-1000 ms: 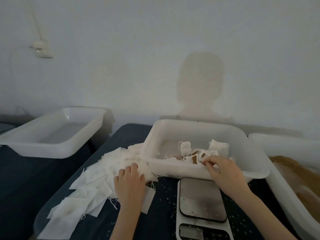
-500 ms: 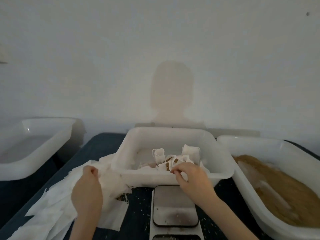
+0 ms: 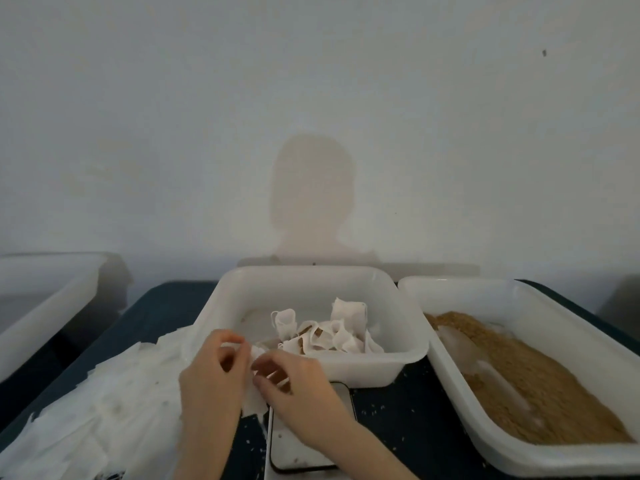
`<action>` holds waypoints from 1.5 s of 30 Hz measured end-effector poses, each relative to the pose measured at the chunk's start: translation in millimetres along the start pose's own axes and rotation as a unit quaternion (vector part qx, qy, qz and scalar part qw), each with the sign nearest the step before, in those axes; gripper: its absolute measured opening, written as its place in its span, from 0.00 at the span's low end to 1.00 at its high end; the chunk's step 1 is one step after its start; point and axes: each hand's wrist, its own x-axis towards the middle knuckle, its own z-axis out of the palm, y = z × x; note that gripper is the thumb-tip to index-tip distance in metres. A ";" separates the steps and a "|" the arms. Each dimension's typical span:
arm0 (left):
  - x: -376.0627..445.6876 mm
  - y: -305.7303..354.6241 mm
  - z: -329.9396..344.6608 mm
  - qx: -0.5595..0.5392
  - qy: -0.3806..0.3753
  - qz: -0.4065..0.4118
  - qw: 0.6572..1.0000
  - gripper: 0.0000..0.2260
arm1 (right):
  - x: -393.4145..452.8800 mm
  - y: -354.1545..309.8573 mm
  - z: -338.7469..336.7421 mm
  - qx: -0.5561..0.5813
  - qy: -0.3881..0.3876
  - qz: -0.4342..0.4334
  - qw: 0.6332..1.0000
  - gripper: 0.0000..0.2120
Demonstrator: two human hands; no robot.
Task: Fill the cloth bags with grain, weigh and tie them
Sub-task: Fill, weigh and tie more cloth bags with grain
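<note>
while both hands met over the table's front edge, the scene stood like this:
wall [image 3: 311, 98]: pale, with a shadow of a head and shoulders on it.
table [image 3: 415, 420]: dark blue top, small grains scattered on it.
grain tray [image 3: 588, 459]: white, at the right, holding brown grain [image 3: 540, 386].
middle tray [image 3: 311, 275]: white, holding several filled cloth bags [image 3: 332, 334].
left tray [image 3: 45, 306]: white, set apart at the left.
pile of empty bags [image 3: 114, 403]: white, spread at the left front.
scale [image 3: 304, 448]: just before the middle tray, partly under the right hand.
left hand [image 3: 211, 382]: fingers curled, it pinched one empty bag [image 3: 254, 396].
right hand [image 3: 298, 386]: fingers bent, it pinched the same bag's top.
</note>
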 end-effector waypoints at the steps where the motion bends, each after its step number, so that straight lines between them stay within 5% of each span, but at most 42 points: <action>1: -1.5 0.8 4.6 -0.013 -0.019 -0.010 1.000 0.05 | -1.3 -0.1 0.2 0.012 0.003 0.008 1.000 0.07; 6: -3.7 0.7 12.7 -0.074 -0.099 -0.048 0.991 0.13 | -8.5 6.3 -8.5 0.032 0.040 0.051 0.997 0.11; 11: -10.5 -2.3 15.7 -0.150 -0.148 -0.075 0.975 0.10 | -10.2 11.7 -15.1 0.031 0.027 0.048 0.998 0.09; 17: -5.8 -3.9 12.9 -0.245 -0.155 -0.153 0.945 0.08 | -11.8 18.1 -15.8 0.181 -0.001 0.131 0.975 0.06; 22: -2.2 -4.1 4.9 -0.280 -0.146 -0.189 0.930 0.07 | -17.4 26.1 -12.0 0.170 -0.059 0.166 0.969 0.16; 32: -0.2 -7.4 0.8 -0.351 -0.184 -0.247 0.884 0.10 | -14.8 26.4 -11.7 0.365 -0.088 0.288 0.881 0.10; 45: 2.0 -44.3 -8.3 -0.175 -0.137 -0.180 0.958 0.06 | -9.8 23.3 -27.5 0.401 -0.022 0.281 0.871 0.10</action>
